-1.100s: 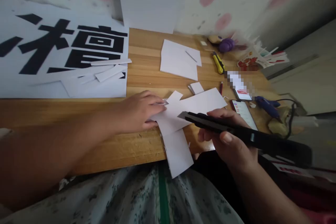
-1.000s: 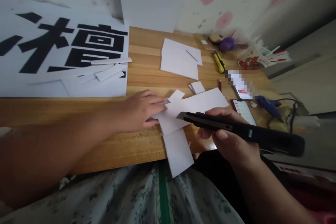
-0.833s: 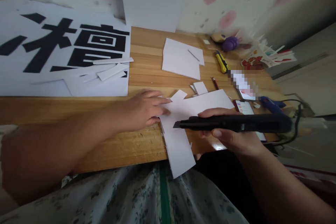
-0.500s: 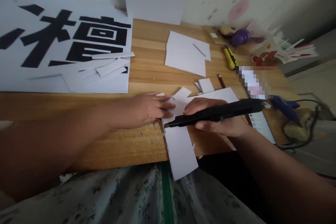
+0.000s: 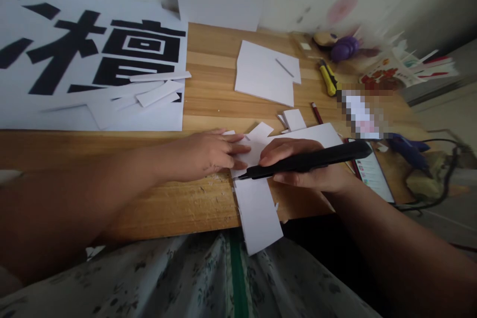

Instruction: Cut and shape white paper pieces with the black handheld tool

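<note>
My right hand (image 5: 303, 164) is closed around a black utility knife (image 5: 309, 158). The knife lies slanted, its tip touching or just over the left edge of a white foam board piece (image 5: 260, 213). That piece runs past the front edge of the table. My left hand (image 5: 212, 153) lies palm down with fingers outstretched, the fingertips resting on the white board just beyond the knife tip. Small offcuts (image 5: 263, 131) and another white board strip (image 5: 316, 134) lie around the hands. Whether the blade is in the board I cannot tell.
A sheet with a large black character (image 5: 145, 42) lies left, with white strips (image 5: 158, 93) on it. Farther back are a white board (image 5: 264, 72) and a yellow utility knife (image 5: 328, 78). At right sit a phone (image 5: 374, 174), a blue glue gun (image 5: 412, 151) with cable, and a pencil (image 5: 316, 113).
The knife tip has shifted slightly right along the board, and its blade shows less. My left hand stays pressed in place. The view has shifted a little.
</note>
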A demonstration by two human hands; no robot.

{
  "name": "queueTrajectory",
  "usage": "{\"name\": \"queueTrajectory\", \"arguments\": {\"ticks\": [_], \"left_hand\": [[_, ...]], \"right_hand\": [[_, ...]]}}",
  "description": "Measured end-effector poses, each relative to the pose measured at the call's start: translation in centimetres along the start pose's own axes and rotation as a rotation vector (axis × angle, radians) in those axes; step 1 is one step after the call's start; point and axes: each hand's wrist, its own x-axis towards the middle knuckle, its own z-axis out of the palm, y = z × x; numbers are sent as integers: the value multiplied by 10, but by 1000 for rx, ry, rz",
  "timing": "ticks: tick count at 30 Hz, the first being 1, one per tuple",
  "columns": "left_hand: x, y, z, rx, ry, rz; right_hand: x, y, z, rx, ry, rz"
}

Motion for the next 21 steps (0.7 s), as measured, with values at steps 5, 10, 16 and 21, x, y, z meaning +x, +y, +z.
{"name": "queueTrajectory", "arguments": {"ticks": [5, 10, 16, 21], "left_hand": [[1, 2, -1, 17, 7, 2], [1, 4, -1, 30, 12, -18], [-1, 1, 1, 24, 46, 30], [-1, -2, 4, 23, 67, 45]], "right_hand": [[3, -3, 1, 5, -22, -5], [4, -4, 2, 22, -25, -34], [4, -2, 0, 12, 4, -70], [4, -4, 0, 16, 2, -50]]}}
